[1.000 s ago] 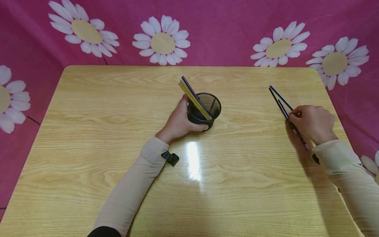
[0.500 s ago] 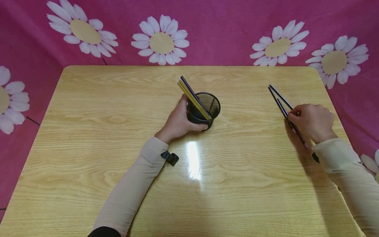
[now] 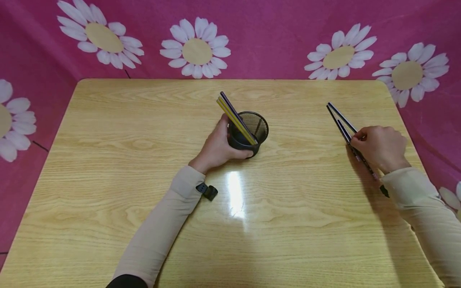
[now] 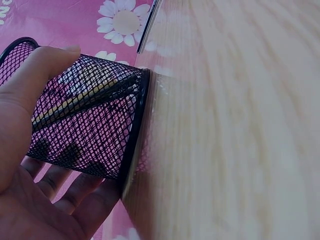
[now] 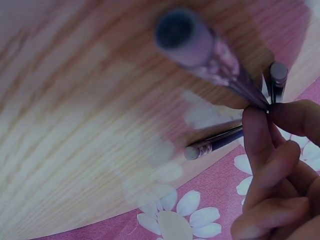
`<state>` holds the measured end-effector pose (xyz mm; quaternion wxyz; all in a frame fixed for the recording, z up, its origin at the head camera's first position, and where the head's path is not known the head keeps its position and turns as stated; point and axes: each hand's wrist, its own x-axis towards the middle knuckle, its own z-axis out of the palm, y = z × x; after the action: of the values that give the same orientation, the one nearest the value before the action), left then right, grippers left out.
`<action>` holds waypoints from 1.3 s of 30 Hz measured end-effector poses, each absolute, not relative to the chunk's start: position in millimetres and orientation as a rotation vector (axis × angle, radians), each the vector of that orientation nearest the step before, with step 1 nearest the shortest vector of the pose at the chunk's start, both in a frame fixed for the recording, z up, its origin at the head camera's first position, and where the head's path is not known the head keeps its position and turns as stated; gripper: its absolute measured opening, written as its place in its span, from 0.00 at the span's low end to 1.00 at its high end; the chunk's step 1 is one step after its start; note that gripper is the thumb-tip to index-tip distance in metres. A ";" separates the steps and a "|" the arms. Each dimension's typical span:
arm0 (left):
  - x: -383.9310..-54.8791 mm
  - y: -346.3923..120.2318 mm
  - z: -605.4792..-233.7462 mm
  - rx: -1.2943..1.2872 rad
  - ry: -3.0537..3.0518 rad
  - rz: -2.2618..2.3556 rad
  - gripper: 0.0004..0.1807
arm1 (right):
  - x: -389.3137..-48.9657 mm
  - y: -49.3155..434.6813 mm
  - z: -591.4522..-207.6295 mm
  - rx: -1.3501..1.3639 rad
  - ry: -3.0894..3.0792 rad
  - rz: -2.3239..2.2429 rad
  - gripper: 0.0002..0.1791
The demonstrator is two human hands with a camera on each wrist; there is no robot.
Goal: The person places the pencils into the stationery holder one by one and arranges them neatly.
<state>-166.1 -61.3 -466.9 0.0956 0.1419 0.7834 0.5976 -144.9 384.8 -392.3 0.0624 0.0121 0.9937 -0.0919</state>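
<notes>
My left hand (image 3: 219, 146) grips a black mesh pen holder (image 3: 261, 138) on the table, thumb on its near side and fingers round the back. Yellow sticks (image 3: 230, 112) and a dark purple stick (image 3: 227, 101) lean leftward out of it. At the right, my right hand (image 3: 381, 146) pinches a dark chopstick (image 5: 227, 67) between thumb and forefinger; its thick end has a pink floral pattern. Two more chopsticks lie close by: one with a patterned end (image 5: 212, 145) and another (image 5: 278, 75) near the fingertips. The hand hides part of them in the head view.
The wooden table (image 3: 126, 152) runs to a rounded far edge, with a pink cloth (image 3: 266, 40) printed with white daisies hanging behind it. A small black device (image 3: 208, 192) sits at the left wrist. Light reflects on the tabletop near the middle.
</notes>
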 end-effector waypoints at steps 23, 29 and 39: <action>-164.3 -60.9 -464.6 0.434 2.353 1.764 0.59 | -147.0 383.8 -390.9 -0.023 3.032 -0.271 0.11; -147.7 -59.2 -428.6 0.438 2.340 1.761 0.54 | -147.4 383.9 -390.6 -0.044 3.037 -0.267 0.11; -145.7 -57.9 -424.9 0.435 2.350 1.744 0.54 | -146.8 386.0 -391.2 -0.020 3.016 -0.268 0.12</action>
<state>-145.7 -57.9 -424.9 0.0913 0.1463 0.7910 0.5870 -146.8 386.0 -391.2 0.0567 -0.0065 0.9944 -0.0884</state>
